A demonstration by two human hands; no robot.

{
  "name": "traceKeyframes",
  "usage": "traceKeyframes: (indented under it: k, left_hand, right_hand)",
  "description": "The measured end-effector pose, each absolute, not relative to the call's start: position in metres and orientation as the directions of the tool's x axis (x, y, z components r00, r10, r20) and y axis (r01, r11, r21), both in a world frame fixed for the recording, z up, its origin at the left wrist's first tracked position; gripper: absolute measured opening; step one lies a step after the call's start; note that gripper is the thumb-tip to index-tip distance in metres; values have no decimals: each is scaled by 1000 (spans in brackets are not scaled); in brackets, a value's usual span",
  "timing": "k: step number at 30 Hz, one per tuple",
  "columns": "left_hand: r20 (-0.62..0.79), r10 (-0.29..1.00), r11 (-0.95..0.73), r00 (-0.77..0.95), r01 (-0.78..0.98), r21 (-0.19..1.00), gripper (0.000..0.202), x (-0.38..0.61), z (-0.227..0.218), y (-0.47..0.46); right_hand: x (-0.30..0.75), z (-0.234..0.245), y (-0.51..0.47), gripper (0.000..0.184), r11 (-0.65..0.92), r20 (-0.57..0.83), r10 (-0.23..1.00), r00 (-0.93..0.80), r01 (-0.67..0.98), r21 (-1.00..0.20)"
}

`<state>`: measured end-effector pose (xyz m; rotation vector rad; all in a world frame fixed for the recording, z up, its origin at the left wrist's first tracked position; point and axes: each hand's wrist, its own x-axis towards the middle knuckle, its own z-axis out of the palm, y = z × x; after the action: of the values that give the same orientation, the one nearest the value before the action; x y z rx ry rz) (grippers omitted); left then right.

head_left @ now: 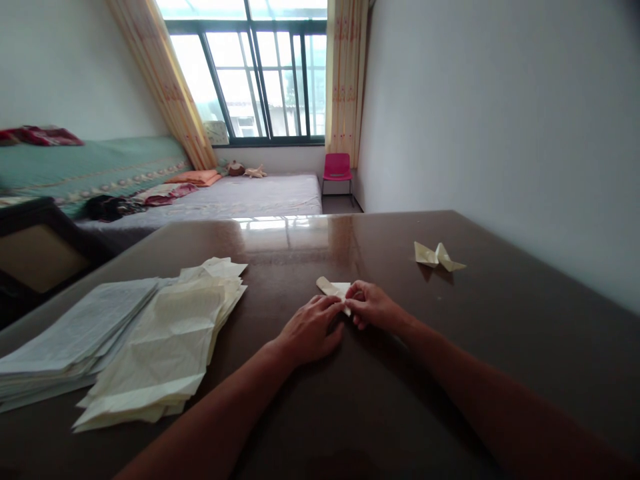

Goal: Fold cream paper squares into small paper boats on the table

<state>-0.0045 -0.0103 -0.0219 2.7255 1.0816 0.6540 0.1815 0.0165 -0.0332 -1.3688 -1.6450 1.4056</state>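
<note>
Right in front of me, both forearms are lying across the dark table (410, 413), and my left hand (313, 330) and right hand (373, 308) are sitting together, fingertip to fingertip. Both are pinching the near corner of the folded paper (331, 287). It's lying flat just beyond my fingers, its long axis running away and leftward, so its free end is pointing out ahead of my left hand, the nearer one to it. Well off to the left of that hand, a stack of sheets (160, 347) is fanning out. Farther out, ahead and to the right of my right hand, another folded piece (439, 257) is sitting alone.
</note>
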Motion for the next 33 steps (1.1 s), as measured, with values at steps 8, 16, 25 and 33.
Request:
traceKeyframes:
  k: [8,16,25,33]
  left_hand:
    - [283,660,-749,696,637,182,20,-2,-26,-5]
    - [182,631,-776,754,614,145,20,-17,-20,0]
    - [107,669,-743,735,663,89,21,-31,-9,5]
    - [151,624,-779,767,627,34,21,-30,-6,4]
  right_hand:
    - [181,-29,9,5,-26,-217,856,-470,380,-925]
    - [199,-15,14,15,33,-243,834,-495,485,-874]
    - [216,-16,29,16,554,195,809,-554,608,-569]
    - [234,-21,41,17,508,63,767,-638,544,-668]
